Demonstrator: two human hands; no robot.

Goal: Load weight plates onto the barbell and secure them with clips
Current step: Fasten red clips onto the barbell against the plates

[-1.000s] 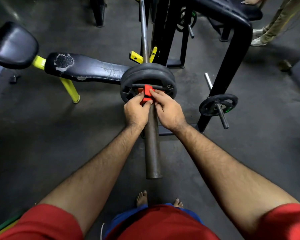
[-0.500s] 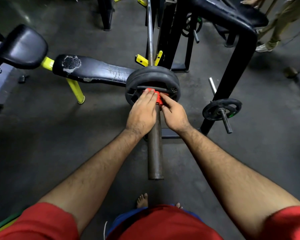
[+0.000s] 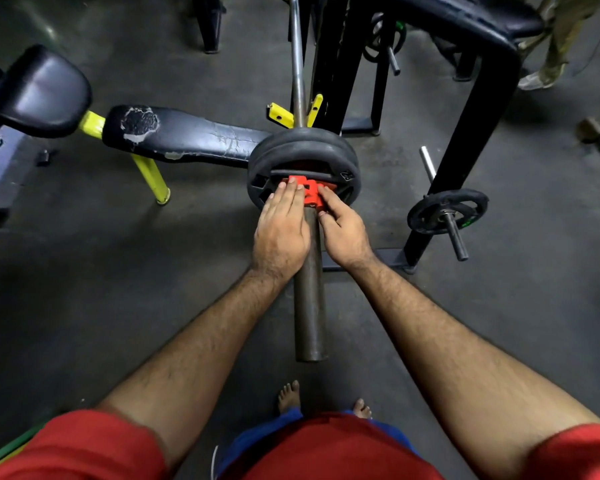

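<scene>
The barbell sleeve [image 3: 309, 299] points toward me, with black weight plates [image 3: 303, 147] stacked at its inner end. A red clip [image 3: 310, 191] sits on the sleeve right against the outer plate. My left hand [image 3: 282, 225] lies over the clip's left side with its fingers flat on top. My right hand [image 3: 342, 225] pinches the clip's right side with thumb and fingers. Part of the clip is hidden under both hands.
A worn black bench [image 3: 184, 138] with yellow legs stands to the left. A black rack frame [image 3: 478, 98] rises on the right, with a small plate on a peg [image 3: 447, 209]. Another person's legs [image 3: 555, 46] show at the top right. My bare feet [image 3: 290, 396] are under the sleeve's end.
My left hand has shifted from pinching the clip to lying flat over its left side. My right hand stays on the clip's right side. The view has tilted slightly.
</scene>
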